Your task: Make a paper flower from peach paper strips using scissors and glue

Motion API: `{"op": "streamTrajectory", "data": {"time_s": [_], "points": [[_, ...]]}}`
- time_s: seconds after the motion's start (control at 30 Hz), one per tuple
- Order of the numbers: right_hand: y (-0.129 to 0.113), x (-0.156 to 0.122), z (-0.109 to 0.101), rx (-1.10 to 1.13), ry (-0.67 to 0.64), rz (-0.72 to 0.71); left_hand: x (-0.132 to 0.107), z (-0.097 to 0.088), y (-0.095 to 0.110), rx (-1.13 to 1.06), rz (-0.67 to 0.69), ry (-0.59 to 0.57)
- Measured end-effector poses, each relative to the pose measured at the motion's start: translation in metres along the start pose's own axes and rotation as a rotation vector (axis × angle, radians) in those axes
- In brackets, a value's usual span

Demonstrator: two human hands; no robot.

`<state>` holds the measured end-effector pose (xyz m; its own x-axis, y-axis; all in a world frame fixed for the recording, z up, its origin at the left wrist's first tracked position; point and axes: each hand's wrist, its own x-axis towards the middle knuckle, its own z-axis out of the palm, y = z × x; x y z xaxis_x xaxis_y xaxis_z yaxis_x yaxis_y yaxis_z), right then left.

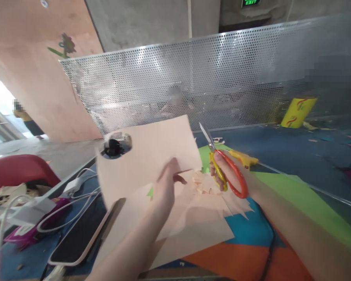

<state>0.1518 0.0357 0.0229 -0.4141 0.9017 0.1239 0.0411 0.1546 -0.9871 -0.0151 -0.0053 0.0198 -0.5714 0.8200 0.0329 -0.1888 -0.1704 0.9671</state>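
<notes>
My left hand (170, 177) grips the lower edge of a pale cream sheet of paper (152, 148), which is tilted up off the table and has a rounded notch cut out at its upper left. In my right hand (220, 169) is a pair of scissors (231, 171) with red and yellow handles, its blades together and pointing up, apart from the paper. Beneath both hands lie another cream sheet (201, 226) and curled paper scraps (203, 185). My left fingers are partly hidden.
Green (292, 191), blue (245, 230) and orange (222, 259) sheets lie under the cream ones. A yellow glue gun (243, 159) rests behind my right hand. A phone (82, 234) and white cables (67, 214) are at left. A perforated metal screen (178, 86) borders the table, beside a yellow roll (298, 112).
</notes>
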Motion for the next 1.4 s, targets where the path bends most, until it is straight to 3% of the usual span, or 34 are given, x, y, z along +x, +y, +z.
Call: {"op": "streamTrajectory", "data": {"time_s": [0.17, 0.3, 0.47, 0.57, 0.73, 0.87, 0.93, 1.03, 1.1, 1.23, 1.4], "points": [[-0.011, 0.003, -0.015, -0.249, 0.005, -0.08, 0.022, -0.005, 0.014, -0.178, 0.121, 0.061], [-0.015, 0.009, -0.027, -0.531, -0.103, 0.122, 0.027, -0.008, 0.02, -0.184, 0.124, 0.117], [-0.006, 0.021, -0.031, -1.036, 0.209, 0.061, 0.031, -0.008, 0.021, -0.177, 0.159, 0.165], [-0.005, 0.018, -0.017, -1.062, 0.2, 0.017, 0.031, -0.007, 0.022, -0.167, 0.156, 0.179], [0.003, -0.012, 0.04, -1.023, -0.036, 0.027, 0.029, -0.008, 0.03, -0.224, 0.148, 0.173], [0.007, -0.028, 0.07, -1.115, -0.071, -0.158, 0.027, -0.009, 0.037, -0.274, 0.156, 0.182], [-0.003, -0.021, 0.066, -1.143, -0.067, -0.242, 0.025, -0.009, 0.039, -0.281, 0.147, 0.191], [-0.023, 0.012, 0.039, -1.217, 0.035, -0.399, 0.024, -0.007, 0.04, -0.277, 0.14, 0.192], [-0.028, 0.041, 0.02, -1.249, -0.077, -0.3, 0.024, -0.006, 0.039, -0.265, 0.131, 0.182], [-0.005, 0.078, 0.003, -1.281, -0.227, -0.157, 0.026, -0.006, 0.036, -0.257, 0.114, 0.169], [0.023, 0.077, 0.01, -1.298, -0.254, -0.142, 0.029, -0.008, 0.034, -0.244, 0.125, 0.166]]}}
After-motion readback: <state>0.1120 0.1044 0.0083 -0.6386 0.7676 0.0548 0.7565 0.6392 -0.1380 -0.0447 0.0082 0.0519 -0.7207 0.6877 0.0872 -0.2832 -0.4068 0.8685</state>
